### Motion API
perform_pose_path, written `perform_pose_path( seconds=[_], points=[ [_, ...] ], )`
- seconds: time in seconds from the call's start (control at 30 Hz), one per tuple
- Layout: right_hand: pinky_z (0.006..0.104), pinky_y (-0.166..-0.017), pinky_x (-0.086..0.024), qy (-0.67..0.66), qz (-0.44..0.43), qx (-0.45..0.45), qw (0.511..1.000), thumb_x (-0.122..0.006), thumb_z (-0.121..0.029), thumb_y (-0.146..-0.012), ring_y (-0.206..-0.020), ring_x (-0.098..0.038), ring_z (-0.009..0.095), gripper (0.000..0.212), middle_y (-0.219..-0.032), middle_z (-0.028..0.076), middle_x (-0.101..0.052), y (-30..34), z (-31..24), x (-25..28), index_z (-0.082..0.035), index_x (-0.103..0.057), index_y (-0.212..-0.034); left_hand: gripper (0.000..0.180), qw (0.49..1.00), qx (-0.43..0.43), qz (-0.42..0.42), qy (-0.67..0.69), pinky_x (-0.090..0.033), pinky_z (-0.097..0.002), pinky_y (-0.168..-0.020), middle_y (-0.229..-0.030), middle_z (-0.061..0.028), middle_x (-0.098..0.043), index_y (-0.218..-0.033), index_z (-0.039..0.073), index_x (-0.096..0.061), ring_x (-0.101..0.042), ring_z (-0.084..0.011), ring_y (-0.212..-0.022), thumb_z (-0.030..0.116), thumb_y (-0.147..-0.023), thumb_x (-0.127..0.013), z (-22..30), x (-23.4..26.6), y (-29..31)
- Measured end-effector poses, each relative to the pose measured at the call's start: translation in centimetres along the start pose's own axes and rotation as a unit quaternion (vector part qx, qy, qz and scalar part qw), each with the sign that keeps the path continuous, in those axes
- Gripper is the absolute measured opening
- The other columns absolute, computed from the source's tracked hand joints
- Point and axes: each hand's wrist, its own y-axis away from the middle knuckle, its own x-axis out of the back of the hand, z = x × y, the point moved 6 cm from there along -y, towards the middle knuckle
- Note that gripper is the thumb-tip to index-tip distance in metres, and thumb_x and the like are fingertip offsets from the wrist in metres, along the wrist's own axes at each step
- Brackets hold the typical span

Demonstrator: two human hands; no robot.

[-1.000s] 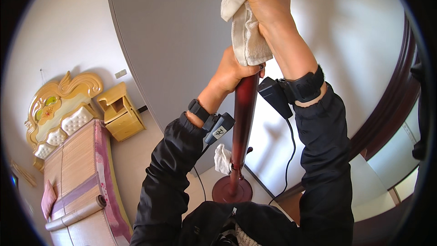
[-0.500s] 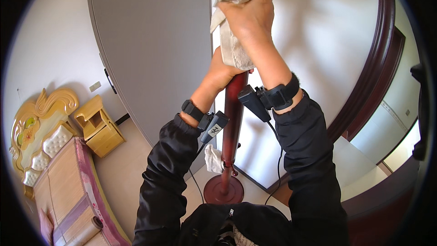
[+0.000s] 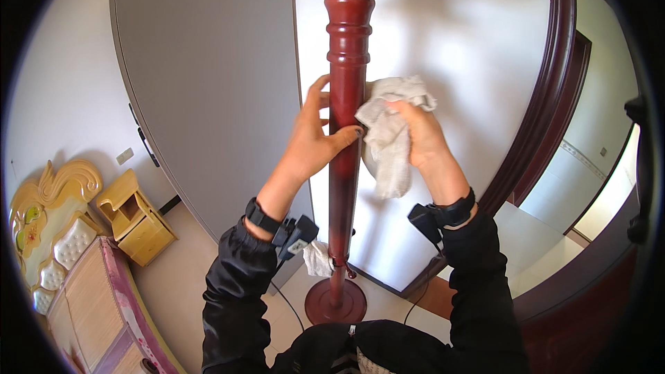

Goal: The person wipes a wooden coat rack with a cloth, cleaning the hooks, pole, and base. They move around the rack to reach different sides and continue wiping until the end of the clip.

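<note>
A left hand (image 3: 308, 140), fingers spread, lays its thumb across a glossy, dark-red, turned wooden pole (image 3: 343, 183); just right of that grip, a right hand (image 3: 428, 144) pinches a crumpled, off-white terry cloth (image 3: 389, 156) draping below its thumb

Yellow nightstand (image 3: 144, 232) is standing beside a bed (image 3: 86, 305); carved headboard (image 3: 73, 179) with white tufted pads (image 3: 75, 244) is rising behind. Pale wall plate (image 3: 125, 156) is showing above nightstand. Tall grey panel (image 3: 208, 83) is filling left-centre; dark door frame (image 3: 560, 41) is curving right.
</note>
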Motion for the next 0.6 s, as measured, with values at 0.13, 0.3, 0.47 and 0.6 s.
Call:
perform_pose_path(
  seconds=[0.13,0.3,0.47,0.6],
  points=[
    [0.0353,-0.087,-0.056,-0.07,0.019,0.025,0.997,-0.069,-0.013,-0.091,-0.098,-0.068,0.022,0.032,-0.109,0.012,-0.067,0.9,-2.4,0.4,-0.002,-0.061,-0.12,0.061,0.989,-0.062,0.104,-0.085,-0.048,-0.0373,-0.099,-0.125,-0.0099,-0.058,-0.144,0.0,-0.046,-0.058,-0.0222,-0.111,0.021,-0.093,-0.072,2.2,0.9,2.6],
    [0.0481,-0.102,-0.043,0.485,-0.184,0.457,0.723,-0.078,-0.021,-0.074,-0.124,-0.052,0.036,0.073,-0.132,0.016,-0.052,7.7,-4.2,-8.6,-0.003,-0.051,-0.139,0.104,0.952,-0.015,-0.022,0.306,-0.038,-0.0389,-0.112,-0.144,-0.0108,-0.047,-0.155,0.002,-0.026,-0.046,-0.0255,-0.136,0.047,-0.081,-0.084,4.0,-3.2,6.4],
    [0.0478,-0.123,-0.024,0.389,-0.579,0.284,0.658,-0.076,-0.041,-0.082,-0.152,-0.025,0.037,0.1,-0.166,0.02,-0.021,8.4,-1.9,-8.2,-0.006,-0.025,-0.16,0.073,0.895,0.158,0.146,0.391,-0.043,-0.0448,-0.111,-0.141,-0.0117,-0.052,-0.146,0.006,-0.042,-0.051,-0.0268,-0.132,0.042,-0.09,-0.074,3.1,-4.0,10.5],
    [0.0433,-0.109,-0.042,0.303,-0.323,0.354,0.824,-0.077,-0.04,-0.088,-0.132,-0.051,0.034,0.082,-0.143,0.024,-0.053,2.6,-5.3,-4.1,-0.001,-0.041,-0.151,0.043,0.839,0.079,0.224,0.489,-0.045,-0.0502,-0.109,-0.135,-0.0128,-0.062,-0.137,0.007,-0.056,-0.06,-0.03,-0.123,0.036,-0.106,-0.048,4.1,-1.2,9.2]
  ],
)
